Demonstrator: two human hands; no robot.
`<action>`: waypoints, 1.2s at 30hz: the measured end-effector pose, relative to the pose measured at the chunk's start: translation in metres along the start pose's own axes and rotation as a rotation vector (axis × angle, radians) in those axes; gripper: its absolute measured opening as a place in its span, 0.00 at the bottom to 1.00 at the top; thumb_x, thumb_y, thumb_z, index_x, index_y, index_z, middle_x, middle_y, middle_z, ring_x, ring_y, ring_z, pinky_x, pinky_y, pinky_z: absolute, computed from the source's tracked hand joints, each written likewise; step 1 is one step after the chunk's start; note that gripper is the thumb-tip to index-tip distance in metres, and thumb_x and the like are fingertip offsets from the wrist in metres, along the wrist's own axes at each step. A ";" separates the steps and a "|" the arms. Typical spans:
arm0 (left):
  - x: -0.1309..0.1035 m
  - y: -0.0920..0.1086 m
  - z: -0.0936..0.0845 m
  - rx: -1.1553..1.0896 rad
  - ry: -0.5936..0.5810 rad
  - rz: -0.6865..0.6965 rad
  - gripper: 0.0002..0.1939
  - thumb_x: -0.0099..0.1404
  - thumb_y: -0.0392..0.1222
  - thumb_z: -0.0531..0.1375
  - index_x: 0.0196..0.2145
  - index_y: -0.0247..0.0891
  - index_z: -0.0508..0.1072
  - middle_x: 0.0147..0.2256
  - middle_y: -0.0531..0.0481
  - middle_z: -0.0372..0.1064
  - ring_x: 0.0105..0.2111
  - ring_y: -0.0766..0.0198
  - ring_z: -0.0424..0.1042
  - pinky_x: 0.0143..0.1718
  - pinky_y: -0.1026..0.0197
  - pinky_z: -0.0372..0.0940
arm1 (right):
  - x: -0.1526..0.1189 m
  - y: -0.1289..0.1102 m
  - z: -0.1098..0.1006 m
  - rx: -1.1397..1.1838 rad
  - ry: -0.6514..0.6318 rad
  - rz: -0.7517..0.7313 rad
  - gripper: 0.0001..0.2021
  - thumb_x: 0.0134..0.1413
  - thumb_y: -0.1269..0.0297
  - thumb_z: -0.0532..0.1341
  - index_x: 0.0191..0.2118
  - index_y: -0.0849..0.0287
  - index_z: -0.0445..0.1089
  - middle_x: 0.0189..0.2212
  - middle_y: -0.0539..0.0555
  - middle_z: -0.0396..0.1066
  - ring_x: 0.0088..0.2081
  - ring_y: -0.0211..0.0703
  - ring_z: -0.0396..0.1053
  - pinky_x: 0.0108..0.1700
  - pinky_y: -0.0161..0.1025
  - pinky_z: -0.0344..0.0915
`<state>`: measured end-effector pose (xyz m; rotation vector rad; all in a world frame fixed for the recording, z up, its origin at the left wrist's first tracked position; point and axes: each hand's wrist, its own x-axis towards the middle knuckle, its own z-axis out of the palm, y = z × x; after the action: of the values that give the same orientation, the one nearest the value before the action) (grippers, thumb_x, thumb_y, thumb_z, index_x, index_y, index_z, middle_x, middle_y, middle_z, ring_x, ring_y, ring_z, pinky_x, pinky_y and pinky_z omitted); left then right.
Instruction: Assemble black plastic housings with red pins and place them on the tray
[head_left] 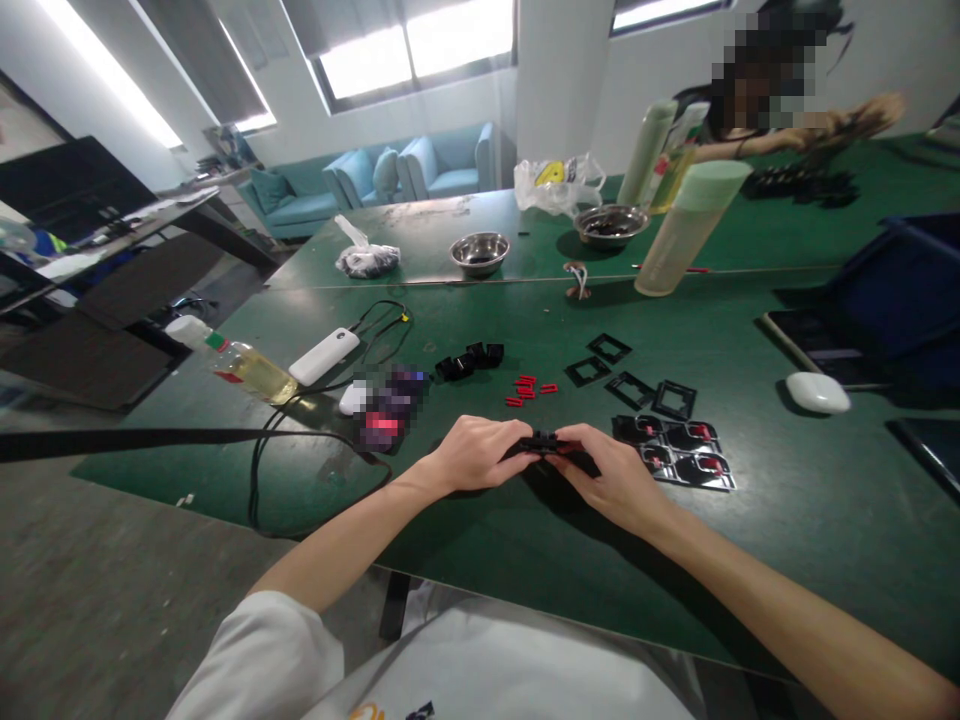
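Note:
Between my two hands, just above the green table, is a small black plastic part (pixel 543 441). My left hand (pixel 480 455) pinches its left end with thumb and fingers, and my right hand (pixel 604 470) grips its right end. The fingers cover much of its outline. Beyond the hands lie several small red pieces (pixel 526 388) and a cluster of black blocks (pixel 471 361). To the right are several flat black square frames (pixel 631 390). Close to my right hand sit shiny black plates with red parts (pixel 679 450) on them.
On the left of the green table (pixel 465 530) are a phone (pixel 394 408), a white power bank (pixel 324 356), cables and a bottle (pixel 255 370). Metal bowls (pixel 480 254) and a tall bottle (pixel 686 235) stand farther back. A white case (pixel 817 393) lies right. Another person works across the table.

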<state>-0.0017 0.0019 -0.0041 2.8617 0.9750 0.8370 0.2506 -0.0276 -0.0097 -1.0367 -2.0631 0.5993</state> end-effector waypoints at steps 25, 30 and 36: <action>0.000 0.000 0.000 0.005 -0.017 0.005 0.17 0.80 0.54 0.54 0.48 0.39 0.74 0.32 0.50 0.81 0.31 0.61 0.81 0.33 0.63 0.66 | 0.001 -0.001 -0.001 -0.003 0.005 0.017 0.07 0.67 0.60 0.63 0.48 0.52 0.70 0.40 0.54 0.80 0.39 0.49 0.81 0.43 0.46 0.79; 0.000 0.000 0.000 0.009 -0.027 0.000 0.17 0.80 0.55 0.54 0.48 0.39 0.74 0.32 0.50 0.81 0.31 0.62 0.81 0.33 0.63 0.67 | 0.000 -0.001 0.000 -0.002 0.007 0.035 0.07 0.67 0.59 0.64 0.47 0.52 0.70 0.40 0.54 0.80 0.39 0.50 0.81 0.43 0.46 0.79; 0.000 0.000 0.000 0.009 -0.009 0.012 0.17 0.80 0.55 0.54 0.47 0.39 0.74 0.32 0.51 0.80 0.30 0.62 0.81 0.32 0.62 0.66 | 0.001 -0.001 -0.001 -0.003 0.005 0.022 0.07 0.67 0.60 0.63 0.48 0.52 0.70 0.40 0.54 0.80 0.39 0.49 0.81 0.42 0.45 0.78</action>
<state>-0.0017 0.0021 -0.0043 2.8792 0.9642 0.8223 0.2506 -0.0274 -0.0085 -1.0627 -2.0514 0.6035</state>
